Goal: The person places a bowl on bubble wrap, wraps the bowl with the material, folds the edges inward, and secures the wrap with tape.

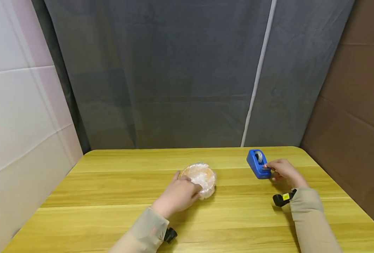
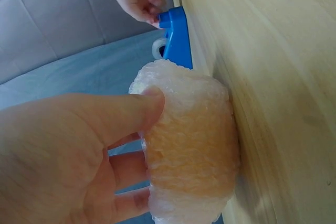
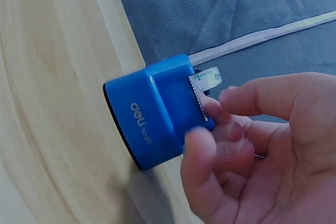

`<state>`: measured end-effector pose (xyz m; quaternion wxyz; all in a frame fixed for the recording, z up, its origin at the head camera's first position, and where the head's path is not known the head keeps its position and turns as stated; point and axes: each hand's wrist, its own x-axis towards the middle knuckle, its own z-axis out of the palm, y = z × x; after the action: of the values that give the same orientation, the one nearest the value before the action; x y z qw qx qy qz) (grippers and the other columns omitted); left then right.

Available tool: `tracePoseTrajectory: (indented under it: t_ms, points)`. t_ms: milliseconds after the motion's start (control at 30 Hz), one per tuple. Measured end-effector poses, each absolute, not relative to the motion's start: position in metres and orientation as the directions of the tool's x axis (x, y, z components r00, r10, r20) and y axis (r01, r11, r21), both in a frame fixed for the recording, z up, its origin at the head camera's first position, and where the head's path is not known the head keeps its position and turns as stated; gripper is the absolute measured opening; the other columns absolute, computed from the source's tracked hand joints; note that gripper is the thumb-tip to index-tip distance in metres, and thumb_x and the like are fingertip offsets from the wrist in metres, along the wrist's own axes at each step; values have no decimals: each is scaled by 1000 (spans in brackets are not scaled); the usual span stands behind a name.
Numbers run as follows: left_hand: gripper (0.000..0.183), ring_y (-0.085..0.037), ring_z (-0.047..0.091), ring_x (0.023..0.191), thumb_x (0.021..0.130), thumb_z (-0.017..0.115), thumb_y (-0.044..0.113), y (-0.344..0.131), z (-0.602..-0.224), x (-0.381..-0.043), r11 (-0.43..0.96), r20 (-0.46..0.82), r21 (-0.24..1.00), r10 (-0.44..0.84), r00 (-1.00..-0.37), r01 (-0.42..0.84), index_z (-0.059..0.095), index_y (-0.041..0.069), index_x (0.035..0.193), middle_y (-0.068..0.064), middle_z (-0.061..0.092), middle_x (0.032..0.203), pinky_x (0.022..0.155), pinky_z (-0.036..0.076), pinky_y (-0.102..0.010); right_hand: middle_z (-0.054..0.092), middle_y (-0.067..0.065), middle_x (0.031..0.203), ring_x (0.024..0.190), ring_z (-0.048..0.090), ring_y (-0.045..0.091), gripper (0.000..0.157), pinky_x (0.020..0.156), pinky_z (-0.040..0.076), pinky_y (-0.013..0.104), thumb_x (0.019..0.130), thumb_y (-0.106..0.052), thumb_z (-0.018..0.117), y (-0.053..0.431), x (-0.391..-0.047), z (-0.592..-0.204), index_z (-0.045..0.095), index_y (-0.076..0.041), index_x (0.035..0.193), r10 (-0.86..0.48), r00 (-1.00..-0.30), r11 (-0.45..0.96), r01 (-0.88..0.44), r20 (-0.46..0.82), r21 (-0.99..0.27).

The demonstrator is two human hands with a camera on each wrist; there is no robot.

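- Left hand (image 1: 179, 195): fingers spread, touching wrapped bundle (image 1: 207, 176) at centre of table (image 1: 111, 196).
- Right hand (image 1: 285, 172): fingers bent at tape dispenser (image 1: 255, 165); cannot tell whether pinching.
- Tape dispenser: right, near far edge, wide gap from bundle.
- Grey curtain (image 1: 187, 70): beyond far edge.

One wood-grain table (image 1: 104, 214) carries one blue tape dispenser (image 1: 255, 167), with one tape roll (image 1: 259, 156), toward its far right corner, and one bubble-wrapped bundle (image 1: 206, 177) nearer the far edge's middle. One left hand (image 1: 178, 195) and one right hand (image 1: 285, 171) show, with two black wrist cameras (image 1: 170, 235).
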<state>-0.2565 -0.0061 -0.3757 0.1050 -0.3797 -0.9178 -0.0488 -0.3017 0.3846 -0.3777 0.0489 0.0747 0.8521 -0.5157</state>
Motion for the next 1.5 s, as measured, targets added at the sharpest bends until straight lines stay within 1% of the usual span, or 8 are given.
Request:
tracePoseTrajectory:
  t_ms: [100, 200, 267, 467, 767, 1000, 1267, 1500]
  points:
    - [8, -27, 61, 106, 93, 65, 29, -6, -375, -256, 708, 229, 16, 685, -692, 706, 67, 25, 86, 10, 70, 83, 106, 26, -65, 52, 14, 91, 65, 59, 12, 44, 66, 58, 28, 101, -16, 48, 384, -301, -378, 42, 19, 126, 69, -977, 364, 215, -204, -906]
    - [8, -28, 60, 107, 93, 64, 29, -5, -375, -255, 709, 227, 20, 683, -694, 705, 68, 25, 87, 10, 70, 85, 106, 26, -65, 49, 24, 111, 74, 68, 16, 48, 72, 58, 33, 102, -14, 45, 385, -301, -378, 33, 21, 132, 46, -971, 288, 238, -235, -927]
    - [8, -28, 60, 108, 93, 65, 30, -5, -375, -254, 709, 228, 23, 682, -695, 704, 68, 26, 87, 10, 70, 85, 106, 26, -65, 45, 26, 114, 76, 70, 18, 48, 73, 58, 34, 103, -15, 44, 386, -301, -379, 32, 20, 133, 37, -969, 255, 247, -246, -935]
    - [7, -28, 60, 109, 93, 65, 29, -3, -375, -254, 710, 229, 26, 681, -696, 704, 68, 26, 88, 11, 70, 86, 107, 26, -65, 41, 22, 112, 75, 69, 17, 47, 73, 58, 32, 103, -21, 45, 391, -301, -382, 36, 16, 130, 30, -966, 218, 257, -257, -941]
    - [7, -27, 60, 108, 93, 65, 29, -1, -373, -251, 714, 221, 26, 678, -701, 699, 69, 26, 89, 11, 70, 84, 107, 26, -64, 47, 10, 101, 68, 61, 9, 43, 60, 52, 20, 101, -22, 51, 393, -299, -382, 46, 11, 127, 80, -966, 232, 259, -247, -938]
    - [7, -27, 60, 108, 93, 65, 29, 0, -371, -249, 715, 222, 24, 677, -701, 698, 69, 26, 88, 11, 69, 83, 106, 27, -64, 49, 9, 98, 70, 63, 9, 41, 64, 56, 22, 101, -20, 51, 392, -299, -379, 45, 12, 126, 85, -964, 207, 265, -253, -942]
    - [8, -27, 60, 107, 93, 65, 30, 1, -371, -248, 714, 220, 25, 679, -701, 700, 68, 26, 87, 11, 69, 83, 106, 27, -64, 41, 15, 103, 75, 68, 11, 43, 73, 58, 28, 100, -18, 50, 391, -297, -378, 41, 15, 127, 76, -966, 190, 256, -246, -948]
    - [8, -27, 60, 107, 93, 65, 30, 2, -372, -248, 715, 222, 23, 678, -701, 698, 68, 26, 87, 12, 69, 82, 106, 27, -64, 41, 15, 106, 75, 68, 12, 47, 74, 58, 31, 101, -18, 50, 389, -297, -380, 39, 16, 130, 75, -969, 191, 247, -236, -950]
